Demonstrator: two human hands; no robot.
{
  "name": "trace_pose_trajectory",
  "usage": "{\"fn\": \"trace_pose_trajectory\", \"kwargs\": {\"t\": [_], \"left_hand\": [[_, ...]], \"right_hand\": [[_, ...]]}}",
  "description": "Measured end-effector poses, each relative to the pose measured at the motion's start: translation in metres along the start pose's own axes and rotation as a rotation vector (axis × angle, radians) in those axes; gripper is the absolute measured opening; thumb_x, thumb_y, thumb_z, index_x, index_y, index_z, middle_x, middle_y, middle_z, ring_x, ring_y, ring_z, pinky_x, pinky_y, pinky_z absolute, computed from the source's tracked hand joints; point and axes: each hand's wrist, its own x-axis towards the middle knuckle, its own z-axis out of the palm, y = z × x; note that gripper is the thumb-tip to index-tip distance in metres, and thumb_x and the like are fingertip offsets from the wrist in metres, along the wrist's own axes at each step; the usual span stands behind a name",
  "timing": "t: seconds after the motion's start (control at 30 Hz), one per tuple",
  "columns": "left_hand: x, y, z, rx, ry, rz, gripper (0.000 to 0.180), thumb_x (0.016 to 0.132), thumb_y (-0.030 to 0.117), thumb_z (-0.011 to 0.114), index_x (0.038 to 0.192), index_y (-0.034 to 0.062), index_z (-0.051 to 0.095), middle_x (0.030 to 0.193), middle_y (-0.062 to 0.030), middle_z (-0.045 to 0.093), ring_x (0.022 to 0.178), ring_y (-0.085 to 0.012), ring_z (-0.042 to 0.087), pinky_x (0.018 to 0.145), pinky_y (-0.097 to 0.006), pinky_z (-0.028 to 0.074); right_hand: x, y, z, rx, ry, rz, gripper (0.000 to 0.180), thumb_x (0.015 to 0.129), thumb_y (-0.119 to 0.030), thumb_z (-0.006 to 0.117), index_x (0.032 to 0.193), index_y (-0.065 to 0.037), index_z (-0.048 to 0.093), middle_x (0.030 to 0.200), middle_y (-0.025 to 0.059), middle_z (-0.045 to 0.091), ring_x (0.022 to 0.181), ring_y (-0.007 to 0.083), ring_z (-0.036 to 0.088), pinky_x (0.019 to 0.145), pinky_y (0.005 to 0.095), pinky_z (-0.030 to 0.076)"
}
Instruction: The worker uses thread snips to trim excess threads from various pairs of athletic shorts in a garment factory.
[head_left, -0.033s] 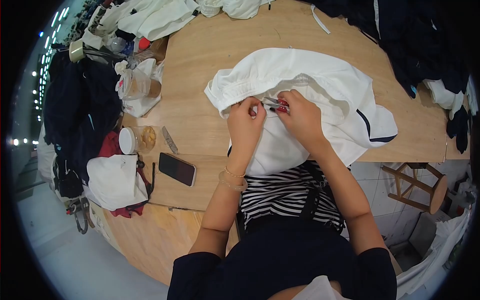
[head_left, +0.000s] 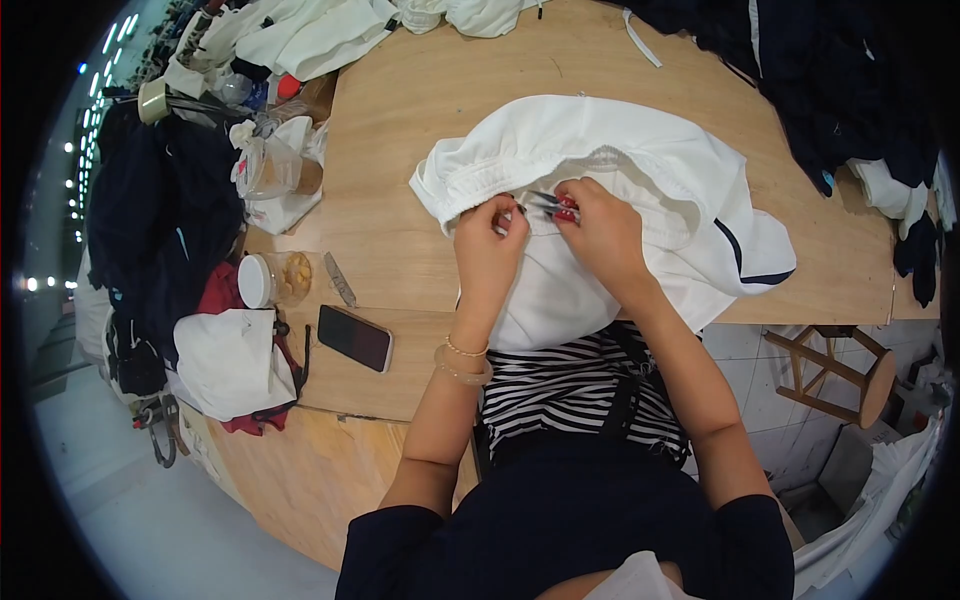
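A white garment (head_left: 640, 130) with a gathered elastic waistband and a navy stripe near one corner lies across the table's front edge, its waist opening toward me. My left hand (head_left: 489, 245) is closed in a pinch on the inner edge of the waistband, at the left of the opening. Just to its right, my right hand (head_left: 606, 235) grips small red-handled thread snips (head_left: 545, 202), whose grey blades point left toward the left fingertips. What lies between the left fingertips is too small to make out.
On the wooden table (head_left: 400, 150), left, are a phone (head_left: 355, 338), a grey cutter-like tool (head_left: 339, 279), a white-lidded jar (head_left: 255, 281) and a plastic bag (head_left: 280, 180). Dark clothes (head_left: 165, 200) pile up beyond them, others (head_left: 840, 90) far right. A wooden stool (head_left: 840, 375) stands right.
The left thumb and index finger have shifted slightly closer together. The snips' blades have turned a little; the garment stays put.
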Motion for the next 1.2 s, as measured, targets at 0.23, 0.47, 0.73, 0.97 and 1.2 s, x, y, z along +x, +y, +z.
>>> {"fn": "trace_pose_trajectory", "kwargs": {"t": [0.23,0.47,0.73,0.97,1.2], "left_hand": [[-0.004,-0.006,-0.012,-0.574,-0.048,-0.190,0.015,0.092,0.000,0.052,0.103,-0.0090,0.058,0.101,-0.0109,0.065,0.079,-0.0158,0.065,0.074,-0.028,0.055],[-0.010,0.006,-0.004,-0.168,-0.008,0.099,0.023,0.085,0.005,0.065,0.103,-0.0021,0.054,0.097,-0.0102,0.062,0.074,-0.0151,0.060,0.063,-0.029,0.050],[-0.017,0.032,0.028,-0.069,-0.044,0.392,0.025,0.078,0.004,0.067,0.099,0.0044,0.053,0.088,-0.0091,0.057,0.058,-0.0234,0.055,0.053,-0.033,0.045],[-0.006,0.017,-0.004,0.424,0.046,0.224,0.026,0.081,0.008,0.062,0.103,0.0193,0.068,0.097,-0.0075,0.064,0.059,-0.0231,0.059,0.056,-0.035,0.047],[0.000,0.015,-0.002,0.198,-0.065,0.486,0.022,0.077,0.006,0.064,0.097,0.0122,0.064,0.094,-0.0047,0.061,0.059,-0.0213,0.057,0.054,-0.033,0.047]], "right_hand": [[0.006,0.013,0.000,0.174,0.069,0.034,0.016,0.076,-0.011,0.065,0.091,-0.005,0.065,0.088,0.0100,0.066,0.077,0.0310,0.063,0.066,0.0375,0.049],[0.008,0.012,-0.002,0.298,0.103,0.177,0.011,0.077,-0.011,0.062,0.086,-0.005,0.061,0.075,0.0131,0.065,0.066,0.0316,0.062,0.060,0.0370,0.047],[0.009,0.012,-0.003,0.309,0.089,0.196,0.011,0.077,-0.011,0.062,0.085,-0.003,0.059,0.074,0.0143,0.064,0.065,0.0317,0.062,0.059,0.0370,0.046],[0.009,0.012,-0.006,0.336,0.073,0.240,0.012,0.077,-0.011,0.061,0.085,-0.002,0.059,0.074,0.0143,0.064,0.064,0.0315,0.061,0.059,0.0362,0.046],[0.009,0.015,-0.003,0.312,0.095,0.214,0.013,0.077,-0.011,0.061,0.085,-0.001,0.059,0.074,0.0146,0.065,0.066,0.0318,0.062,0.060,0.0360,0.046]]}}
